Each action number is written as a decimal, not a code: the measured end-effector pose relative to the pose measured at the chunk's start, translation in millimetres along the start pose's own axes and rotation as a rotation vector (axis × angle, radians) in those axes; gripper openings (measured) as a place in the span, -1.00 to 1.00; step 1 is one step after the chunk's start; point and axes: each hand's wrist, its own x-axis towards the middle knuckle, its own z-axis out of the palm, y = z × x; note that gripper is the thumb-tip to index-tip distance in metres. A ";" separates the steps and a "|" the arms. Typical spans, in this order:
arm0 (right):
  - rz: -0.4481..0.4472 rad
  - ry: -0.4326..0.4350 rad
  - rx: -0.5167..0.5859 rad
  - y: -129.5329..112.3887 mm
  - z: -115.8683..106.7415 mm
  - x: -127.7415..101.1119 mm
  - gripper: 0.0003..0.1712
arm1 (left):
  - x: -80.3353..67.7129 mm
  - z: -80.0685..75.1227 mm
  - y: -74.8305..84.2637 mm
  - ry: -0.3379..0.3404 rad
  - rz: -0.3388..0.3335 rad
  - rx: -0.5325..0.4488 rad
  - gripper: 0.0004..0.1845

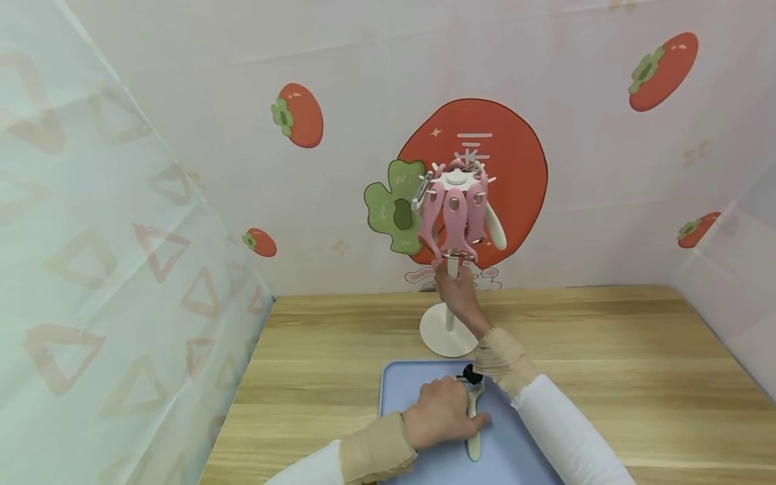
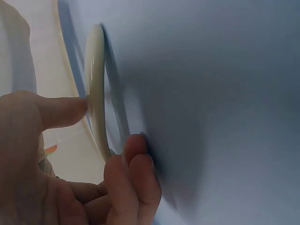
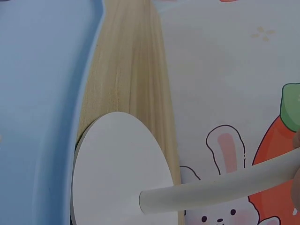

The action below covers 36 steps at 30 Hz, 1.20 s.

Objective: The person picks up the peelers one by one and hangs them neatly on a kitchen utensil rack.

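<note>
The left hand (image 1: 441,412) covers the middle of the cream-handled peeler (image 1: 473,431) on the pale blue rectangular tray (image 1: 400,384), whose near edge is cut off by the bottom of the head view. In the left wrist view the peeler's handle (image 2: 96,93) is blurred and its head cannot be seen. The right hand (image 1: 459,291) hides part of the white stand's pole (image 1: 451,316), the pink utensils (image 1: 455,215) hanging above it overlap too closely to tell apart, and in the right wrist view the pole (image 3: 220,190) runs out at the right edge.
</note>
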 end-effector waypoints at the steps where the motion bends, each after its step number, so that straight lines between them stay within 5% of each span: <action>1: -0.001 0.000 0.003 -0.3 0.2 -0.1 -0.36 | 0.2 0.1 1.1 0.001 0.001 0.009 -0.34; 8: -0.013 -0.007 -0.002 -2.1 0.3 -0.7 -0.38 | 1.1 1.1 2.1 0.028 0.020 0.060 -0.51; 20: -0.022 -0.003 0.001 -1.9 0.3 0.9 -0.42 | -7.5 -5.5 -12.3 0.063 0.053 0.003 -0.73; 36: -0.009 0.008 0.046 -0.2 2.2 0.1 -0.45 | -39.1 -50.2 -46.7 0.126 0.048 -0.043 -0.78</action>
